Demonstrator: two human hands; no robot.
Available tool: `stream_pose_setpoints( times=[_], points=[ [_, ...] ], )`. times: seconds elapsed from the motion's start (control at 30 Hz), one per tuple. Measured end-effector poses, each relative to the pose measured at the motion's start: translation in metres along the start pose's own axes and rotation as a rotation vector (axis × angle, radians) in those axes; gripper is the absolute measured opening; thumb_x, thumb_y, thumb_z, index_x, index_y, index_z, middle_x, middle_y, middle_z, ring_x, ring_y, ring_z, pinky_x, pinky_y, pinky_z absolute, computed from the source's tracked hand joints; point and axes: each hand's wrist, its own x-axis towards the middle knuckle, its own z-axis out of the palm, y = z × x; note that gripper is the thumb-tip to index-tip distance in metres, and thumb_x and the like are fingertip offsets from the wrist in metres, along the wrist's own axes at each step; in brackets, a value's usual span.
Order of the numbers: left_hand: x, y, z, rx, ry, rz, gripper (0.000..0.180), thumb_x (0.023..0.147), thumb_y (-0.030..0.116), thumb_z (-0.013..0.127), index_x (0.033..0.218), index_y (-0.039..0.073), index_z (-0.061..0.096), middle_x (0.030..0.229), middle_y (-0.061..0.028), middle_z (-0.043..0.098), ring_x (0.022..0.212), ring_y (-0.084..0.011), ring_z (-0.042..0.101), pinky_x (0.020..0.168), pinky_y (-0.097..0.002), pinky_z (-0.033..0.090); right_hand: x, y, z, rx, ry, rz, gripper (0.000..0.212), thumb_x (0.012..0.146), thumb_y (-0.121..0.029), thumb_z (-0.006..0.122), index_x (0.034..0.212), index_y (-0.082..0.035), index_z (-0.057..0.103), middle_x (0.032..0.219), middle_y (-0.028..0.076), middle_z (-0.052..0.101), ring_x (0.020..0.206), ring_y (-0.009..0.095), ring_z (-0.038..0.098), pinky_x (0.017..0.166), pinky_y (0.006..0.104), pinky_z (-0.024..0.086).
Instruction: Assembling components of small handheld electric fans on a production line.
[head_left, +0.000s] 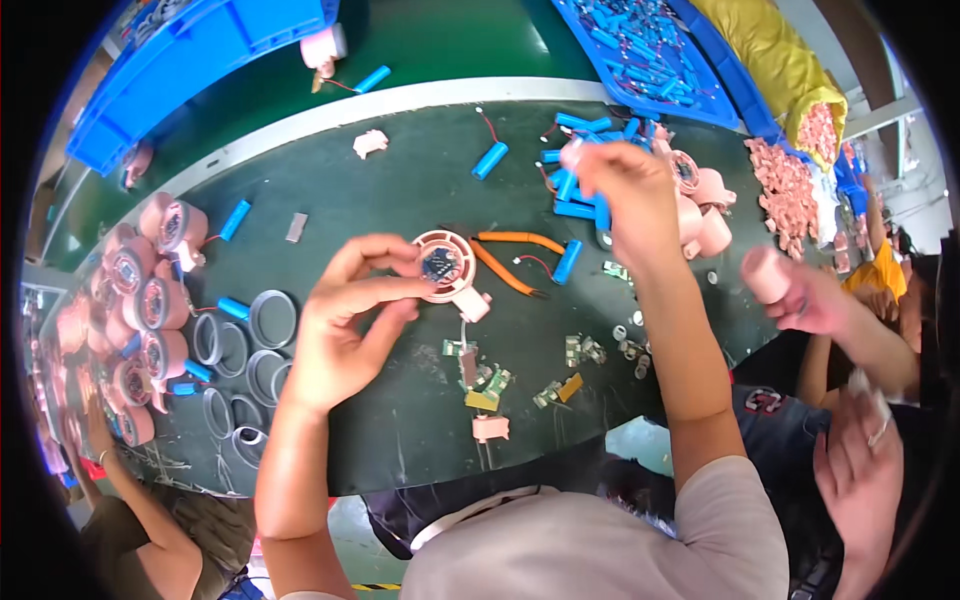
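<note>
Grey plastic rings (262,330) clustered at the table's left; orange-handled cutters (510,262) near centre. Blue crate (190,60) far left; yellow sack (775,55) of pink parts far right.

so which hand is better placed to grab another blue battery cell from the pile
Right. The right hand is already up over the loose blue cells, touching them. The left hand is occupied, pinching the round pink housing, well short of the pile.

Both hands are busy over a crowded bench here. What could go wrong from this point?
The left hand pinches the round pink housing with an exposed circuit board only at its rim; it might slip. The right hand reaches over the loose blue cylindrical cells and could knock them. A neighbour's hand moves close by, so a bump seems possible.
</note>
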Motion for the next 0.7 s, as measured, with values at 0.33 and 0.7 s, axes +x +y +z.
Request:
stream_pose_setpoints(
  times=[0.33,0.7],
  points=[
    [0.004,0.013,0.002,0.367,-0.438,0.179,0.044,0.06,-0.006,0.063,0.101,0.01,0.065,0.106,-0.0055,0.065,0.083,-0.0259,0.064,0.063,-0.035,0.052,-0.01,-0.045,-0.042,0.127,0.021,0.077,0.023,0.089,-0.013,0.059,0.106,0.003,0.063,0.071,0.003,0.058,0.069,0.013,0.057,0.065,0.0248,0.045],
    [-0.014,0.001,0.023,-0.3,-0.061,-0.223,0.025,0.079,-0.01,0.063,0.102,-0.002,0.066,0.1,-0.0114,0.066,0.092,-0.0178,0.065,0.077,-0.0281,0.055,-0.069,-0.004,0.038,-0.639,-0.362,-0.476,0.019,0.071,-0.002,0.069,0.089,-0.009,0.067,0.065,0.002,0.054,0.059,0.019,0.05,0.059,0.0325,0.035]
  ],
)
